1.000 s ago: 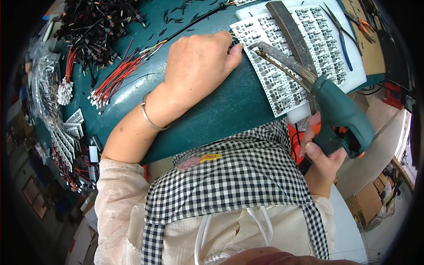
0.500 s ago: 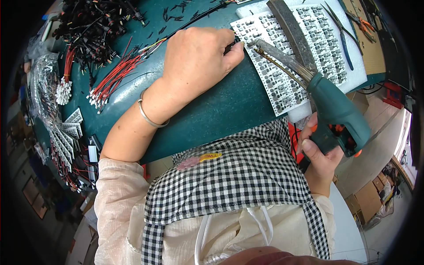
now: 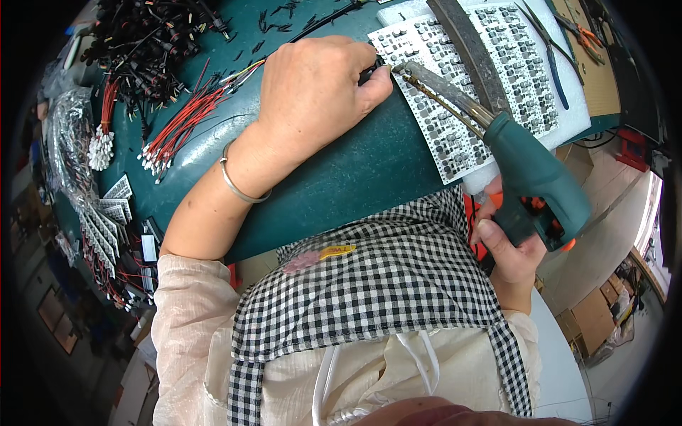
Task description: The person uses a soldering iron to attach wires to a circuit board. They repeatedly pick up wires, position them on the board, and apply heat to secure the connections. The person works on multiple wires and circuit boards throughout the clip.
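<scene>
My left hand (image 3: 312, 92) is closed near the far edge of the table, thumb and fingers pinching a small black piece (image 3: 371, 71) that is mostly hidden by the fingers. In my right hand (image 3: 513, 252) I grip a green pistol-shaped heat gun (image 3: 538, 174) by its handle. Its long metal nozzle points up and left, its tip close beside my left thumb. Beneath the nozzle lies a white sheet of small circuit boards (image 3: 444, 128), with a dark metal bar (image 3: 472, 60) across it. Thin coloured wires run out to the left from behind my left hand.
Red wires with white connectors (image 3: 181, 131) lie left on the green table (image 3: 341, 181). Black cable connectors (image 3: 145, 50) are piled at the far left. Small black tube bits (image 3: 273, 25) are scattered at the back. Blue-handled tweezers (image 3: 550, 64) and orange pliers (image 3: 586, 41) lie at right.
The heat gun has shifted slightly left and down, its nozzle tip now closer to my left thumb. My left hand has moved slightly left and keeps its pinch.
</scene>
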The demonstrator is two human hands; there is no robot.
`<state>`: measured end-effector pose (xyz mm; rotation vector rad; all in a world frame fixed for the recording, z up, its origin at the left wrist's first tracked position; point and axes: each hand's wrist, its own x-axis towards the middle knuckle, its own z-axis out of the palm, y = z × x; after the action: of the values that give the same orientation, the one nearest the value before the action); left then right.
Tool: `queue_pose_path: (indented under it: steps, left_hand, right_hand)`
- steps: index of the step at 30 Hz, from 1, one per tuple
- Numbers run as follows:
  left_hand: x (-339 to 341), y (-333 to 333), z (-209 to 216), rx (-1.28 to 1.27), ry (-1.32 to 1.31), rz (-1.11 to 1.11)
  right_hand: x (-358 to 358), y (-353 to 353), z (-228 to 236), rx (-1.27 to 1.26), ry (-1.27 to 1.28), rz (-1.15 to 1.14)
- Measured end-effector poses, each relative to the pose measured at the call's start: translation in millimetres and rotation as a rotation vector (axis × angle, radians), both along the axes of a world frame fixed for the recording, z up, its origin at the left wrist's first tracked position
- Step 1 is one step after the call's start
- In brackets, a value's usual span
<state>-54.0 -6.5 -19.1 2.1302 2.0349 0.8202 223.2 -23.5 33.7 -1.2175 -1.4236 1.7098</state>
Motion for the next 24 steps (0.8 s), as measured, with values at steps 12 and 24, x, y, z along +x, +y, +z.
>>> queue_pose_path:
  steps: [12,24]
  left_hand:
    - [3,-1,-2,0.064,0.045,0.001]
    - [1,-1,-4,0.075,0.058,-0.018]
  right_hand:
    - [1,2,-5,0.112,-0.002,-0.061]
    - [-2,15,5,0.141,0.043,-0.085]
